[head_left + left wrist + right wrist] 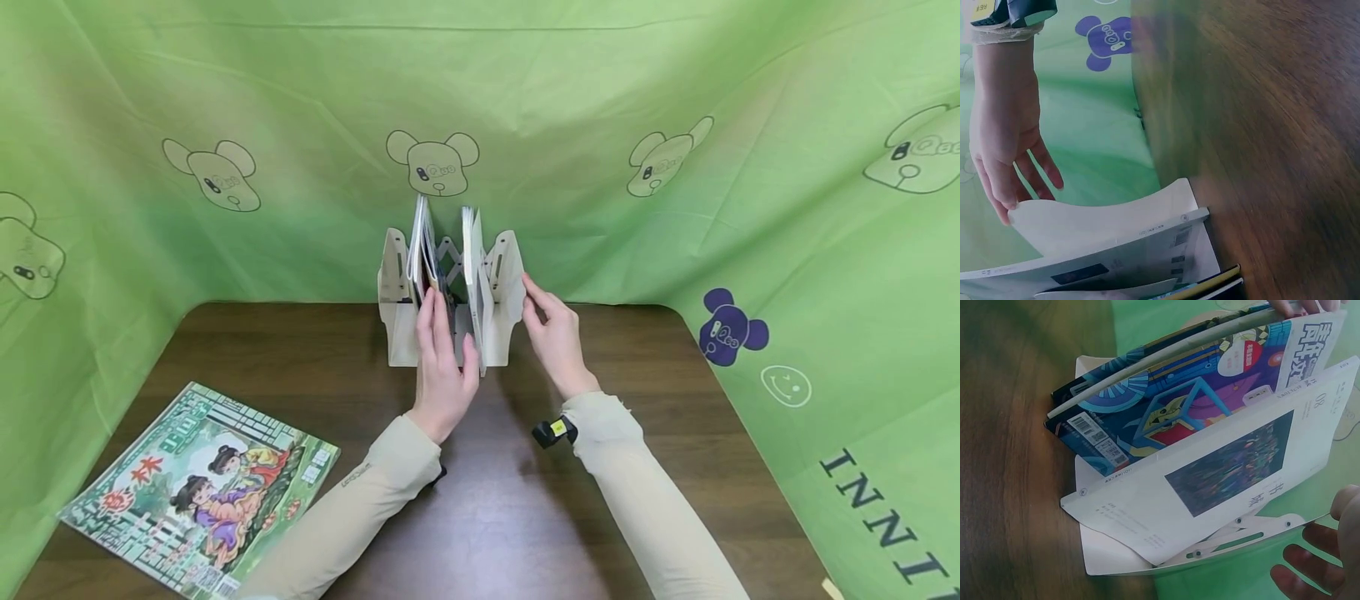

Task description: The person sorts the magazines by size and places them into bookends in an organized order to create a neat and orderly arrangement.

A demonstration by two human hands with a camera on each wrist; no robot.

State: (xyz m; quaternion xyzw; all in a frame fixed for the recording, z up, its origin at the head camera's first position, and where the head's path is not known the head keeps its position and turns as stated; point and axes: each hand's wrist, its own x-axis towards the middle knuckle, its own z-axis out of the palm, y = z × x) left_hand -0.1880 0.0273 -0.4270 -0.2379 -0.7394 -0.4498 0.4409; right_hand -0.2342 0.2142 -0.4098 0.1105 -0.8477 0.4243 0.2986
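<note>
A white expandable bookend (402, 337) stands at the back of the table, its lattice linkage stretched between two end plates. Several colourful magazines (1179, 406) stand upright in its left part. Further right leans a white-covered magazine (1147, 500) with a dark picture. My left hand (444, 367) touches the left magazines with fairly straight fingers; in the right wrist view its fingertips (1284, 305) lie at their edge. My right hand (555, 337) pinches the outer edge of the right end plate (1104, 219) between thumb and forefinger, the other fingers loosely spread.
A green illustrated magazine (217, 492) lies flat at the table's left front. Behind and beside the brown wooden table (495, 500) hangs a green cloth (315, 100) with printed bear heads. A black strap device (555, 430) sits at the right wrist.
</note>
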